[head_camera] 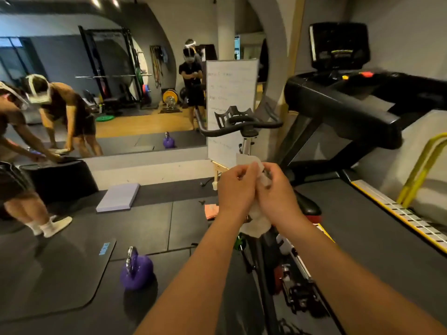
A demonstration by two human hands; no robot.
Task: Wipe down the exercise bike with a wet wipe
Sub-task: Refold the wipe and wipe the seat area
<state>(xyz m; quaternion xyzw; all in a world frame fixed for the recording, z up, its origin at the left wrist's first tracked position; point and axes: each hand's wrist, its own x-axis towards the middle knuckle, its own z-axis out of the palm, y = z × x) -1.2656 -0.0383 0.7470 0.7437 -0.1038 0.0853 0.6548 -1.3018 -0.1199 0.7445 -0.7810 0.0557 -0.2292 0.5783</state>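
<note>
My two forearms reach out over the exercise bike, whose frame runs beneath them. Left of the bike, on the dark floor, a purple kettlebell stands upright just beside the corner of a black mat.

Above the bike, just short of its saddle, my hands meet. My left hand and my right hand are pressed close, fingers curled, both pinching the wet wipe. The white wipe is bunched between them, one end hanging below my wrists and a corner sticking up above my knuckles. It touches no part of the bike.

Farther left of the bike lie a pink cloth and a pale purple pad; beyond these another person bends over a black box.

The bike's handlebars rise ahead of my hands, with a whiteboard behind them. A treadmill stands right of the bike. A wall mirror fills the far left.
</note>
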